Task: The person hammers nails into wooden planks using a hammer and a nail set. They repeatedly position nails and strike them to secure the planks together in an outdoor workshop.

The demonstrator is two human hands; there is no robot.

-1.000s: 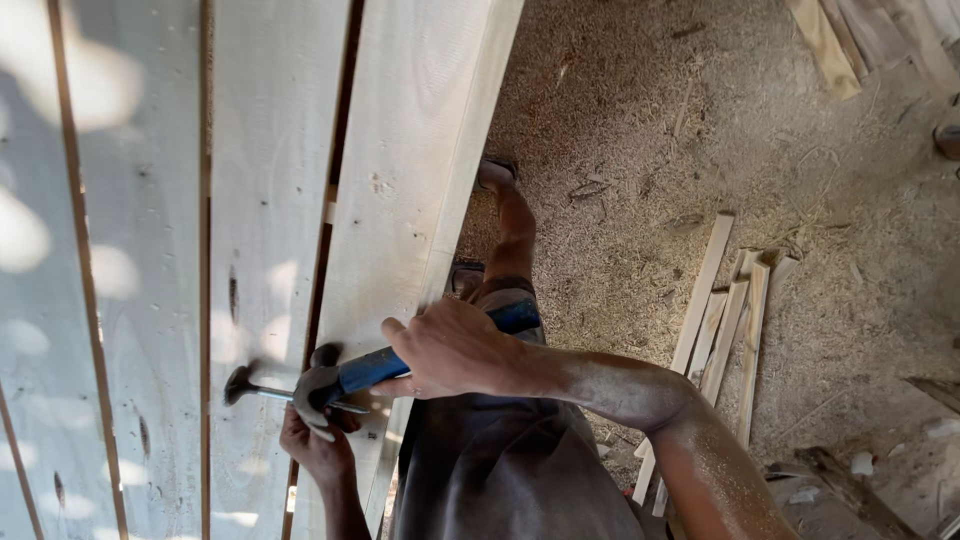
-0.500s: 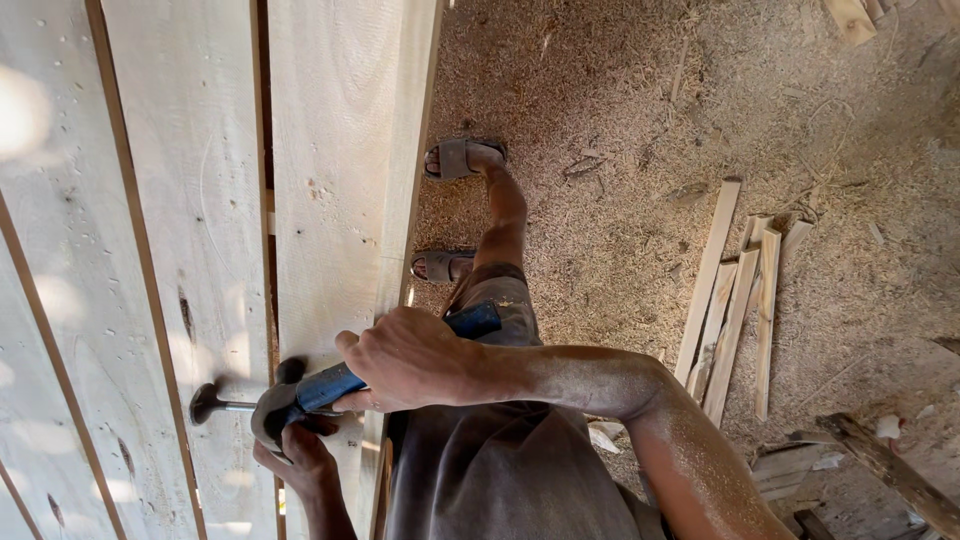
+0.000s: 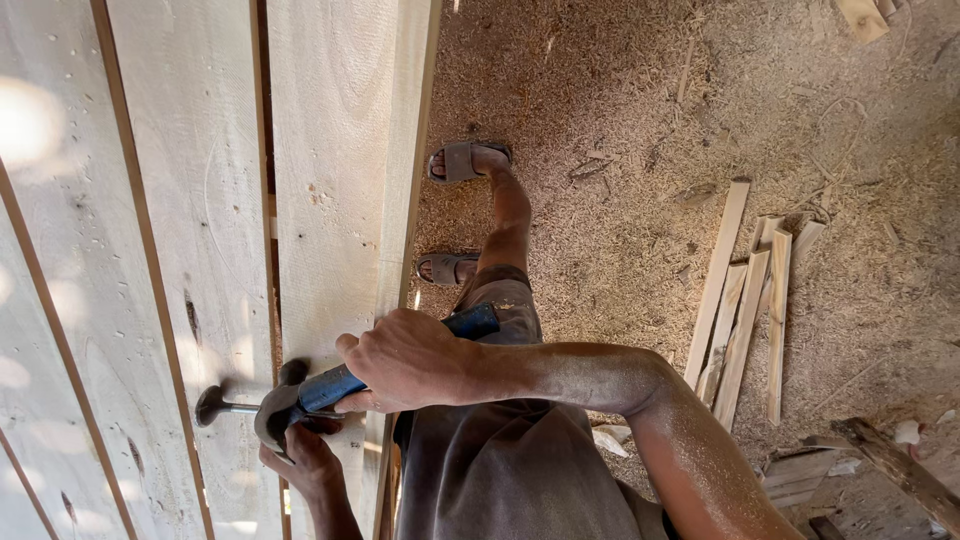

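Hammer with blue handle lies gripped in the right hand, head against the pale plank; left hand curls beneath it. Nailing seems underway; next strike needs steady aim.

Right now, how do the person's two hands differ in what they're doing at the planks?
The right hand wraps the blue hammer handle from above, knuckles showing; the left hand sits lower, beneath the hammer head, mostly hidden. The right forearm crosses the frame; the left comes from below. Both are against the pale planks.
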